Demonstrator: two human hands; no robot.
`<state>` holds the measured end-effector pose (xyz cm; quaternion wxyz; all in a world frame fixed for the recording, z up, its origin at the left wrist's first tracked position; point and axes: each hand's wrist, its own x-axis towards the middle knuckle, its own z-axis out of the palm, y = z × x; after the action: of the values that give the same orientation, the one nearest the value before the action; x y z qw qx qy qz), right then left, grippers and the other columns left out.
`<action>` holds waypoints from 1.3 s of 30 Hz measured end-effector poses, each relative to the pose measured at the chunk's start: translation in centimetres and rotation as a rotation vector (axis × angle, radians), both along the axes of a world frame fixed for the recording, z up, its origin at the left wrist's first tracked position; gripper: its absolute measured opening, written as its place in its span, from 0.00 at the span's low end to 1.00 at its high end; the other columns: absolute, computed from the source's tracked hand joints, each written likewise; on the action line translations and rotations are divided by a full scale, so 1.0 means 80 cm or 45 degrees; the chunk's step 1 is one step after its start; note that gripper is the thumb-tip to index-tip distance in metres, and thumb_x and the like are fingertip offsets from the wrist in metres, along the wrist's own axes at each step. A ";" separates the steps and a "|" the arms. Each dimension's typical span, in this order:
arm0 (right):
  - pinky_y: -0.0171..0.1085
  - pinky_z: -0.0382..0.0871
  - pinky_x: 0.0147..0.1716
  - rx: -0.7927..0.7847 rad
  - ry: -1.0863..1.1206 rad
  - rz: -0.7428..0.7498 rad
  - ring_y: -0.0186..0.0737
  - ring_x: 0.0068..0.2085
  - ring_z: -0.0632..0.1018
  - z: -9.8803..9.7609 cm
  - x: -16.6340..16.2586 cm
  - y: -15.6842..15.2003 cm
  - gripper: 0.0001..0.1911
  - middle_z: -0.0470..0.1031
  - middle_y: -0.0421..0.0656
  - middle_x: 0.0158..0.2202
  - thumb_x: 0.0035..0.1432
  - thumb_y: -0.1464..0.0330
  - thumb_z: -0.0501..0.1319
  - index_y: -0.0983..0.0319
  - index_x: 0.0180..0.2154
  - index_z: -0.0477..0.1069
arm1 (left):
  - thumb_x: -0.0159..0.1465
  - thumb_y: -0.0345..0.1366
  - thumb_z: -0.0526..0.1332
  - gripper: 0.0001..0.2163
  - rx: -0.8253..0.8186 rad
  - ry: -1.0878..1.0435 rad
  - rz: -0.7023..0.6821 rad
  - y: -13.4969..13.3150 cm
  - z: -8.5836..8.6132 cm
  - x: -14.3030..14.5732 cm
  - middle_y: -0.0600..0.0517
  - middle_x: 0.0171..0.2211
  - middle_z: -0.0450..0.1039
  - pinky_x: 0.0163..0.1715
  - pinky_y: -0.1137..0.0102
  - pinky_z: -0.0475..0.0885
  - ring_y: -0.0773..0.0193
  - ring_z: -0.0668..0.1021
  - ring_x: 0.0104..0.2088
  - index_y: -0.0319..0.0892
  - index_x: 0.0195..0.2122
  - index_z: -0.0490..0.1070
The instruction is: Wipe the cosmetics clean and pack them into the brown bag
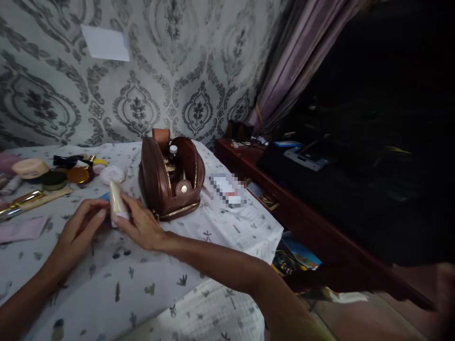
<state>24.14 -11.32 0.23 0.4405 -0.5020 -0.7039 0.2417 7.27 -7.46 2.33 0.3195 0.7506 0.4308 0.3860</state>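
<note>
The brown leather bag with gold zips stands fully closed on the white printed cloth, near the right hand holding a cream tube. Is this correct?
Only "fully closed" is wrong: the head view shows the bag gaping open, with a white-capped dark bottle inside. It does stand on the cloth, near the right hand holding the cream tube.

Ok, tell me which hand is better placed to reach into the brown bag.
Probably the right hand: it holds the pale tube and is nearer the open brown bag. The left hand is farther off, on the tube's other side from the bag.
</note>
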 end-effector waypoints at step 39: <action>0.44 0.69 0.52 0.056 0.082 -0.123 0.46 0.51 0.75 -0.023 -0.003 0.018 0.21 0.71 0.51 0.52 0.60 0.69 0.59 0.64 0.55 0.66 | 0.65 0.34 0.55 0.10 0.503 0.640 0.380 0.051 0.002 -0.045 0.48 0.37 0.69 0.43 0.64 0.72 0.57 0.73 0.40 0.41 0.43 0.74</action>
<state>23.93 -9.84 -1.57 0.4850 -0.5175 -0.6695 0.2206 3.70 -3.41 2.45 -0.0081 0.7982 0.5180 0.3075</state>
